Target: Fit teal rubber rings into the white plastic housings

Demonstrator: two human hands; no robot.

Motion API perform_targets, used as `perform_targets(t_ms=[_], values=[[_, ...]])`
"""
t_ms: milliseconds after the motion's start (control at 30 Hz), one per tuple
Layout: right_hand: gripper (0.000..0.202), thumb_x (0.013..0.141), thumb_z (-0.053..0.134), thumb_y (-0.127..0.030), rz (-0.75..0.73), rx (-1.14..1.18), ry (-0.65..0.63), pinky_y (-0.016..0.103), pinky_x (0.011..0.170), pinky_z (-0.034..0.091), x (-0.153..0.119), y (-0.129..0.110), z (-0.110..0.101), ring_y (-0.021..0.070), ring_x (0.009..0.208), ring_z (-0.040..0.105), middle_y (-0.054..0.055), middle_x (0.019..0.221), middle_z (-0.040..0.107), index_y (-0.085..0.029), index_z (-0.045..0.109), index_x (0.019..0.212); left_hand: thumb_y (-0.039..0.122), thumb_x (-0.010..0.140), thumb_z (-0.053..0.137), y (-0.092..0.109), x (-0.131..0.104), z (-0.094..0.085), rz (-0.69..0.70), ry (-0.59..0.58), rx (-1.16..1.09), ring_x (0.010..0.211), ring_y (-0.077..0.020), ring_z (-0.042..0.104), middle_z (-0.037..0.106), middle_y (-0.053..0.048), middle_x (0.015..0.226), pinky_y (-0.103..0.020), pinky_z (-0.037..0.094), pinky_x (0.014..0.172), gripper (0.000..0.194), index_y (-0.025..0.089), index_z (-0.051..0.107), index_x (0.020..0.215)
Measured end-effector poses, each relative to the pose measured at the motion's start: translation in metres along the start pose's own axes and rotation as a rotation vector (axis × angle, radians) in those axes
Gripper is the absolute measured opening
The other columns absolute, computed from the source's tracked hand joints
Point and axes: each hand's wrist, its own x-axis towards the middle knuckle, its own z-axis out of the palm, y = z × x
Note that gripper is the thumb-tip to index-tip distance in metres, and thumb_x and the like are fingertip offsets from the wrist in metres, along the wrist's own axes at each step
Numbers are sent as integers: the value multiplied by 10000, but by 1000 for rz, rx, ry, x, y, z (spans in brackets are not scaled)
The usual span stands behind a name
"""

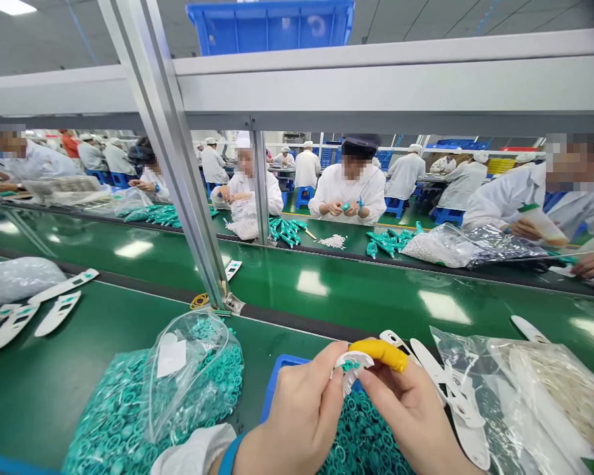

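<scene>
Fingers: the left hand (297, 396) pinches the left edge of a white shell (365, 359) between thumb and fingers. The right hand (406, 415) grips the right side, thumb at the near edge, with a yellow finger cot (383, 354) curved along the far side. Neither grip is wide. A teal piece (350, 365) sits in the hollow of the shell; the fingers hide part of it, and its seating cannot be confirmed.

Position: the shell is held above a blue bin (276, 379) of teal rings (359, 429), near side of the bench (178, 300).

Surroundings: a clear bag (123, 402) of teal parts lies left of the bin. Loose white shells (468, 432) lie right of it, overlapping, beside a bag (569, 382) of pale parts at far right. Beyond runs a green belt (376, 290); co-workers (349, 191) sit on its far side.

Cautions:
- Uneven thumb pressure could tilt the teal piece or spring it out. It would probably fall among the similarly coloured rings and be hard to find.
- The smooth cot may slip on the curved edge, letting the shell twist.
- A wide movement of the right forearm could disturb the overlapping shells.
</scene>
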Motion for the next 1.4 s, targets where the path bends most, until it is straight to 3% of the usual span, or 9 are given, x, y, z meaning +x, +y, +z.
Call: perform_targets(t_ms=[333,433,533,700,800,900,1067,1267,1400], values=[[86,747,531,-181,-61,-22,14,210,604,553,6,2,-1,130,641,660,15,725,690,-194,600,798,187,898,399,1,7,-2,219,-31,153,694,-154,651,711,-80,878,-231,455,667,353,159,509,1232],[137,764,528,-207,-11,-54,-5,262,680,550,17,12,-10,141,729,650,29,805,680,-189,598,881,246,908,386,-6,37,-2,198,-78,142,671,-149,634,701,-65,844,-228,443,643,353,168,515,1227],[278,797,513,-236,69,-172,-17,299,705,540,20,30,-20,163,856,629,64,954,656,-179,553,1066,285,920,349,-35,99,5,62,-58,207,790,-150,614,664,-57,970,-234,442,722,349,188,506,1217],[226,847,429,-114,-17,-648,-670,290,703,494,-2,53,-23,153,788,616,59,873,658,-162,632,933,234,913,397,-119,185,30,-319,-99,456,1036,-202,537,566,-116,1135,-348,424,881,301,134,517,1171],[256,769,475,-6,-185,-940,-950,255,584,445,-15,63,-16,170,773,600,54,864,640,-158,629,906,304,884,490,-161,190,40,-468,-147,498,973,-199,566,566,-95,1115,-403,471,833,306,131,531,1133],[183,719,559,-15,-267,-1099,-1055,251,464,351,-16,72,-11,188,728,585,42,834,619,-157,612,822,323,865,524,-182,181,37,-575,-148,558,995,-206,559,551,-86,1147,-428,472,847,321,144,532,1132],[112,723,584,-40,-269,-1123,-1083,252,414,257,-8,73,-7,167,671,577,45,794,600,-151,594,729,187,879,445,-157,183,34,-439,-156,585,1228,-344,374,428,-238,1294,-536,339,942,307,44,499,1145],[149,679,582,-9,-270,-1148,-1051,274,389,222,-9,71,-4,166,623,589,54,790,605,-147,597,735,230,815,458,-81,141,98,187,-705,226,989,-157,577,657,-21,996,-227,440,828,240,119,641,923],[154,699,573,-46,-259,-1126,-1018,270,411,264,-15,77,-2,183,626,590,58,789,612,-151,597,808,127,703,613,-69,114,124,491,-948,92,1028,-179,564,668,-3,1044,-239,451,815,284,204,655,973]])
